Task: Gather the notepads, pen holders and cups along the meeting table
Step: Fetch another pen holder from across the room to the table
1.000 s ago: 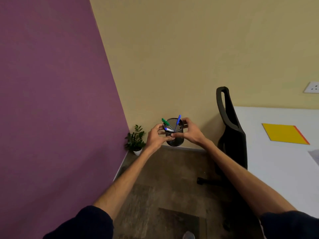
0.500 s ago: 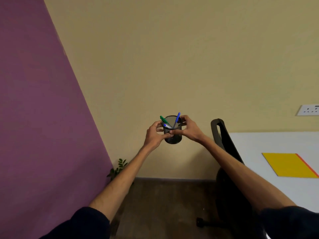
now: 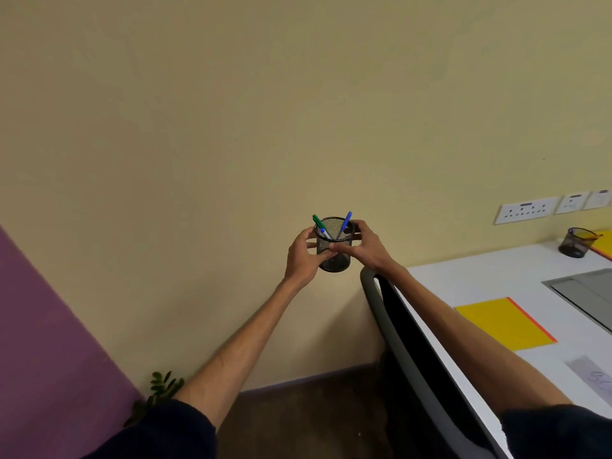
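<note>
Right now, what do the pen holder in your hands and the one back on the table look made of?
The held pen holder looks like black wire mesh, probably metal, matte: fine perforations show on its wall. The second pen holder on the white table also seems dark mesh, but it is too small to be sure.

Right edge cutting off second pen holder's (image 3: 577, 242) neighbouring yellow pad (image 3: 604, 244) — left forearm hiding most of plant (image 3: 158, 392); scribble on grey sheet (image 3: 592, 376) below yellow notepad (image 3: 503, 323) staying unreadable.
</note>
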